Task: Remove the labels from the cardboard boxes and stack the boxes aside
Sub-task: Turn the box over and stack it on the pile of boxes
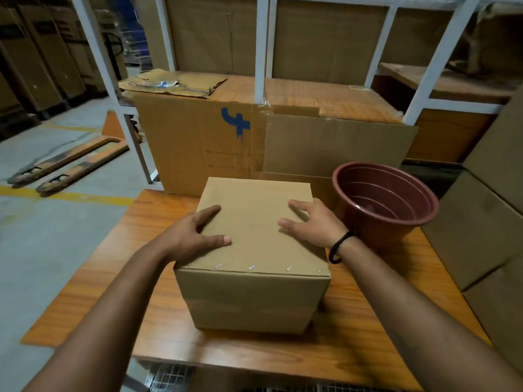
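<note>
Left hand point(195, 236) and right hand point(311, 224) lie flat atop the box point(254, 301), middle of the counter point(353, 349); stiff, likely light; grip opposite sides.

A warehouse or goods store is indicated. White steel racking point(261, 52) is seen loaded with large cardboard cartons point(328, 41), and further tall cartons point(34, 66) are ranged along the far left. The forks of a pallet truck point(70, 162) are laid on a bare concrete floor point(42, 236), on which a yellow line point(70, 195) is painted. At right, stacked cartons point(481, 222) are noted beside a wooden table point(353, 335).
</note>
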Demonstrator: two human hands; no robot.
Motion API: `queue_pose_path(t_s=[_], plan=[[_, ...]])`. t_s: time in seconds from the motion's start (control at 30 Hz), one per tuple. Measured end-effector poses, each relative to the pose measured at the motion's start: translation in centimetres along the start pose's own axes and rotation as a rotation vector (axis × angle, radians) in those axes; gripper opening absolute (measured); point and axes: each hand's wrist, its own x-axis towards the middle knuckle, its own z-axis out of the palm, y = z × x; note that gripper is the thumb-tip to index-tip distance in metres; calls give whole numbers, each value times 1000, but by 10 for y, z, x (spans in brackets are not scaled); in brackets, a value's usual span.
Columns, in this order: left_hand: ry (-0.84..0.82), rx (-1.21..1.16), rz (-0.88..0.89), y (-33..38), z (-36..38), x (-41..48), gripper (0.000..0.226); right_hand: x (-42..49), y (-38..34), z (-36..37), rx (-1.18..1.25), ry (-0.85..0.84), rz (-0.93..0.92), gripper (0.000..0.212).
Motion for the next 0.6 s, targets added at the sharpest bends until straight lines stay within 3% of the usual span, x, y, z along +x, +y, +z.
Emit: queue_pose_path(t_s=[0.23,0.37,0.5,0.6], plan=[[-25,-31,76,-1,-1,2,92,-43,-17,22,-296,-39,-62,85],[-36,-330,181,-19,-3,-10,109,-45,-15,33,-436,-72,-26,88],[119,-307,407,-60,17,-32,108,-47,-14,34,-439,-55,-7,87],[275,-150,428,-71,40,-45,96,-50,-13,37,-457,-18,-14,85]])
